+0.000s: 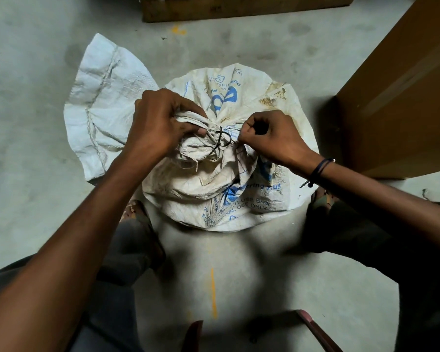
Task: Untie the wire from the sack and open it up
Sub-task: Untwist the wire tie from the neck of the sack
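White woven sack (249, 179) stood on the floor (31, 72) at centre, neck tied with dark wire (220, 141). Left hand (160, 123), at nine o'clock, gripped the bunched neck; right hand (264, 135), at three o'clock, pinched the wire's end.

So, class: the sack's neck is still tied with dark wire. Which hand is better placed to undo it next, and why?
The right hand: its curled fingers sit right at the wire, apparently pinching an end. The left hand grips the bunched neck of the sack, steadying it.
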### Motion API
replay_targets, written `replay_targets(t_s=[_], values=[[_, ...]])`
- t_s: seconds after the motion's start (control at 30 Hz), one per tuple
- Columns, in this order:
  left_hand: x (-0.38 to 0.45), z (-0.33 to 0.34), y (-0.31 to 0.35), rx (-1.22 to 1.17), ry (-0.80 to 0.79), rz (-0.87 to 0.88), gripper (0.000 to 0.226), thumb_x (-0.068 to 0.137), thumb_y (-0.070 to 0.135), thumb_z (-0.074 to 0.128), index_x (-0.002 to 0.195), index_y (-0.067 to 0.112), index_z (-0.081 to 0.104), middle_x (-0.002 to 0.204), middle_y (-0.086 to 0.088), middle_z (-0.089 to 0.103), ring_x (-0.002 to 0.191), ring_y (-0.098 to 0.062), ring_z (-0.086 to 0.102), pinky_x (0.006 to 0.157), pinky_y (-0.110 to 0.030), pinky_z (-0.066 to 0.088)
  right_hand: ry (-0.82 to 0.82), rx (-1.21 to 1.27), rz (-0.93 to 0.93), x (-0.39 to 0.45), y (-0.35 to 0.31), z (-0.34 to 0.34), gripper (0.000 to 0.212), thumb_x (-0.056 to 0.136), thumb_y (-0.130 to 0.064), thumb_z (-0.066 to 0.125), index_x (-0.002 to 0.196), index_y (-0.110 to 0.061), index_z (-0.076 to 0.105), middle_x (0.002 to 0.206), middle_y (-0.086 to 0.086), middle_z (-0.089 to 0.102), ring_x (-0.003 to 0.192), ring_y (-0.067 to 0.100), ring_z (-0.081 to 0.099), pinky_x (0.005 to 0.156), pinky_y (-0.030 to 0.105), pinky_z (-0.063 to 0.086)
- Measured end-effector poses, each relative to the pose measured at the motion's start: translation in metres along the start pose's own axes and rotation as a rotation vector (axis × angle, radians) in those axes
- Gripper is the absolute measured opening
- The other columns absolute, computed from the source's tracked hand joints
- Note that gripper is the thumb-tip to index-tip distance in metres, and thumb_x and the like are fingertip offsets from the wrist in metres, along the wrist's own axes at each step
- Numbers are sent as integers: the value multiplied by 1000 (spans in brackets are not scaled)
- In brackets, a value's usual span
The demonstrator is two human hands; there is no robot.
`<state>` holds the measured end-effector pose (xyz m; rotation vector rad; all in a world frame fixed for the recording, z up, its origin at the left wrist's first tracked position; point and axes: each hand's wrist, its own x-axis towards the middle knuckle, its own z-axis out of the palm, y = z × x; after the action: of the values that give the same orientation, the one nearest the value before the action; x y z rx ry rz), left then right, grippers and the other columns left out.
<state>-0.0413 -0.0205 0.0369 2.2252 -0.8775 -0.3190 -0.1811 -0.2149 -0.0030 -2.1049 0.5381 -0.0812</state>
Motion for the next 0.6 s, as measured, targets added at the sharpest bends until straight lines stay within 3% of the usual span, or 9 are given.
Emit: replay_targets(t_s=[0.2, 0.3, 0.37, 0.47, 0.6], values=[[2, 2, 5, 16, -8, 30, 26, 64, 35, 93, 86, 42, 79, 73, 16, 74, 72, 10, 66, 76, -23, 50, 36, -40, -138, -3, -5, 0, 12, 87, -13, 69, 84, -14, 80, 78, -1, 78, 70, 14, 73, 71, 24, 56], [3, 4, 7, 25, -3, 50, 28, 62, 41, 89, 89, 39, 82, 74, 13, 74, 75, 4, 67, 83, -33, 53, 28, -64, -140, 0, -7, -1, 11, 85, -26, 81, 78, -18, 82, 70, -5, 76, 61, 2, 66, 64, 14, 50], [3, 7, 7, 17, -4, 53, 30, 61, 40, 90, 90, 37, 83, 72, 15, 72, 74, 7, 66, 83, -32, 52, 10, -92, -137, 2, -7, -3, 14, 81, -32, 86, 76, -19, 82, 67, -7, 75, 60, 0, 65, 61, 12, 48], [3, 9, 8, 21, -5, 51, 32, 59, 41, 90, 90, 36, 84, 74, 16, 74, 76, 6, 66, 88, -38, 55, 0, -130, -131, 3, -10, -5, 6, 80, -23, 82, 74, -20, 83, 64, -7, 74, 57, 0, 64, 58, 10, 45], [4, 7, 10, 17, -13, 48, 31, 59, 40, 90, 88, 41, 81, 75, 16, 75, 77, 5, 68, 89, -41, 56, 15, -146, -103, 3, -12, -2, 12, 79, -17, 73, 68, -18, 77, 61, -8, 70, 53, -3, 59, 56, 5, 41]])
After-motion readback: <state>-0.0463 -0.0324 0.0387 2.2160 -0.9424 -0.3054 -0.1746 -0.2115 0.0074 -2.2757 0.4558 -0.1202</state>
